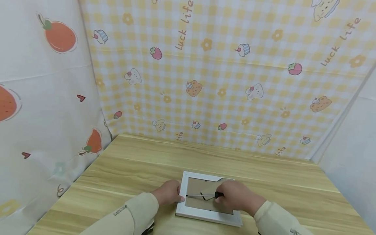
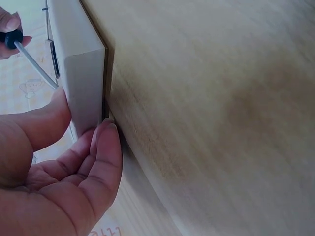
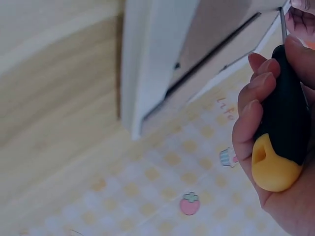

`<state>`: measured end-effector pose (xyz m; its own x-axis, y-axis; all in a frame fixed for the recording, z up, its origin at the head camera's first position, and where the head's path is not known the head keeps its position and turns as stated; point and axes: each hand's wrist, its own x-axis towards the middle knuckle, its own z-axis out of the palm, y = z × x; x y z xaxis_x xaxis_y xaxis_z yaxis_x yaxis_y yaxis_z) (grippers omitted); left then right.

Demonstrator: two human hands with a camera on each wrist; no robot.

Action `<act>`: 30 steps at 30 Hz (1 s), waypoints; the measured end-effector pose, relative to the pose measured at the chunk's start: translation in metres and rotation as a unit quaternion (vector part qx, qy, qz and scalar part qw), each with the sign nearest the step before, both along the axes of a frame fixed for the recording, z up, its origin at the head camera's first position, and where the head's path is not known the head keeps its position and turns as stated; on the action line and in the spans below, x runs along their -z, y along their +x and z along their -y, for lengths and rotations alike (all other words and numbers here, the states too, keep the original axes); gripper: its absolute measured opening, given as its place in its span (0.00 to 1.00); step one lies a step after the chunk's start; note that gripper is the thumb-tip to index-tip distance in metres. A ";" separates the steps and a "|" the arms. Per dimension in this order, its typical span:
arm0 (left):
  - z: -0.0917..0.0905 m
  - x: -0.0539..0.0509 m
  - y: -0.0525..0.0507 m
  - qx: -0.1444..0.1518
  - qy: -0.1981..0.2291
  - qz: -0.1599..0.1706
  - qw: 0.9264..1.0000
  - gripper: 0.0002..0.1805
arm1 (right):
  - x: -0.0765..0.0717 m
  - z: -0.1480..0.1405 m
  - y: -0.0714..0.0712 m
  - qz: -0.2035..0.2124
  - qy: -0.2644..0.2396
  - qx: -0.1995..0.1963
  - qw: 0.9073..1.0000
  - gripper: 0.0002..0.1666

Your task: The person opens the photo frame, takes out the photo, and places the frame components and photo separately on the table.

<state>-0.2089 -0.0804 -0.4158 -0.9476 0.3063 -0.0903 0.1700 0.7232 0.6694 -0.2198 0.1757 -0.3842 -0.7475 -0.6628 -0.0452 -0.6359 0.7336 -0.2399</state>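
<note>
A white picture frame (image 1: 205,216) lies back side up on the wooden table, its brown backing board (image 1: 195,186) showing. At its left edge, my left hand (image 1: 166,193) grips the border, thumb on top and fingers curled against the side and underside, as the left wrist view shows. My right hand (image 1: 236,195) holds a screwdriver (image 3: 283,113) by its black and yellow handle, above the board's right part. The metal shaft (image 1: 199,195) reaches left across the board, its tip at the inner left border near my left thumb. A dark-edged flap (image 1: 210,189) on the board is partly covered by my right hand.
The wood-grain tabletop (image 1: 141,156) extends around the frame. Behind it hangs a yellow-checked cloth (image 1: 176,107) with cartoon prints, and a white cloth (image 1: 53,107) with orange fruit prints hangs on the left. A pale wall (image 1: 349,137) borders the right side.
</note>
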 end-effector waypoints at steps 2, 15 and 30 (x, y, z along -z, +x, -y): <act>0.002 0.001 -0.001 -0.001 0.001 -0.004 1.000 0.18 | -0.004 0.004 -0.001 -0.019 0.017 -0.009 1.000 0.23; 0.007 -0.001 0.000 -0.002 0.003 -0.004 1.000 0.17 | -0.072 0.069 0.008 -0.162 0.196 -0.056 0.966 0.27; 0.013 0.004 -0.003 0.050 0.047 0.000 0.998 0.09 | -0.087 0.159 0.010 -0.226 0.387 -0.084 0.890 0.22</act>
